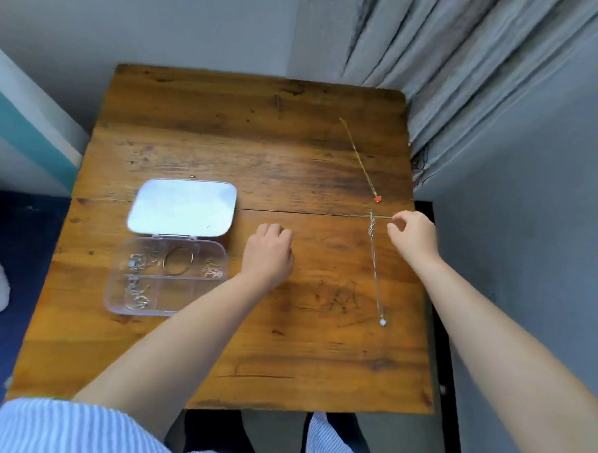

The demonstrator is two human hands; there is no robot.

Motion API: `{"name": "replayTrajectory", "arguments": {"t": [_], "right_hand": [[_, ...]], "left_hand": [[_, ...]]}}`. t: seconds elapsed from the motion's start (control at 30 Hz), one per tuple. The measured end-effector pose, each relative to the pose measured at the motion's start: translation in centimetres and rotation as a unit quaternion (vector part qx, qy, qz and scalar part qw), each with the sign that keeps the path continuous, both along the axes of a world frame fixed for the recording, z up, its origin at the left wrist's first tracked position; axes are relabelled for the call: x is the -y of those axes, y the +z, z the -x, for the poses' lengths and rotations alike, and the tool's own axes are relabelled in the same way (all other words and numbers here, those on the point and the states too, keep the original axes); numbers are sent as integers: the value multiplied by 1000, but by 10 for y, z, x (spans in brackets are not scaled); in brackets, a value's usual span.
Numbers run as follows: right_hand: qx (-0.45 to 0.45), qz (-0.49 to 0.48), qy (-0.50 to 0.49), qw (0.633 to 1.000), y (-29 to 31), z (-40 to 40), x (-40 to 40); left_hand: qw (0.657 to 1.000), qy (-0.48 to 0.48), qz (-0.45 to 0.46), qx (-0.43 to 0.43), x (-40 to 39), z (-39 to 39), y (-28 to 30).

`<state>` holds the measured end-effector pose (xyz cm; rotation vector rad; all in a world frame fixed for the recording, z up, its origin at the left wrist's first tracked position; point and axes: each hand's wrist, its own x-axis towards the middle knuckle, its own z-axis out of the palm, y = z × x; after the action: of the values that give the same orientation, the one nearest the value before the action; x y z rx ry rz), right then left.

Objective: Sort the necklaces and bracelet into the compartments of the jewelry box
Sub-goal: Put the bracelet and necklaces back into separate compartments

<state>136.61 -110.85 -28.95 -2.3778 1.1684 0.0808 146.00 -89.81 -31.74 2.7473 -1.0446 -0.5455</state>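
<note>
Scuffed wooden table (226, 137); thin silver necklace (376, 274) lies straight.

Jewelry box (167, 278) left on table (246, 155); necklaces (376, 270) right.
</note>
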Motion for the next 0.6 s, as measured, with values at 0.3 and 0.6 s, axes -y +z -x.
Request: {"name": "replayTrajectory", "arguments": {"t": [0.3, 0.6], "right_hand": [[-12, 24, 97, 995, -51, -45, 54], [-30, 100, 182, 978, -76, -65, 57]], "left_hand": [[988, 153, -17, -31, 44, 48, -65], [987, 155, -9, 37, 36, 56, -95]]}}
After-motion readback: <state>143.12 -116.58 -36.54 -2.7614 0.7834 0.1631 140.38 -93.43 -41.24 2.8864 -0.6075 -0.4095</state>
